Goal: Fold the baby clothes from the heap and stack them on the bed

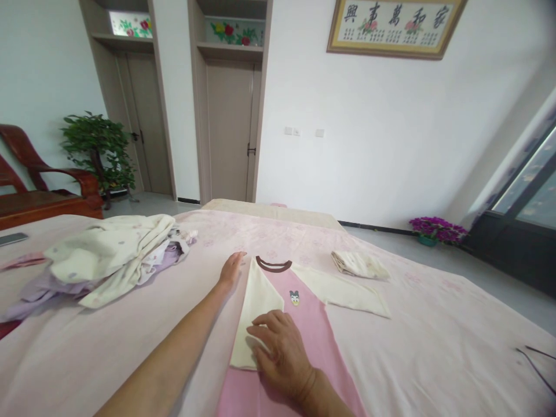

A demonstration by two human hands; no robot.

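Note:
A pink long-sleeved shirt (306, 324) with cream sleeves, a brown collar and a cartoon duck face lies flat in front of me. Its left-hand sleeve is folded down over the body, while the other sleeve stretches out to the right. My right hand (280, 353) is over the folded sleeve near its cuff, fingers apart and slightly bent, holding nothing. Just left of the collar and shoulder, my left hand (232, 269) rests on or close to the bedding with its fingers stretched out.
On the left is a heap of loose clothes (117, 255), with a phone (13, 238) beyond it. A folded cream garment (359, 264) lies to the right on the pink sheet (417, 347). Glasses (536, 362) lie at the right edge.

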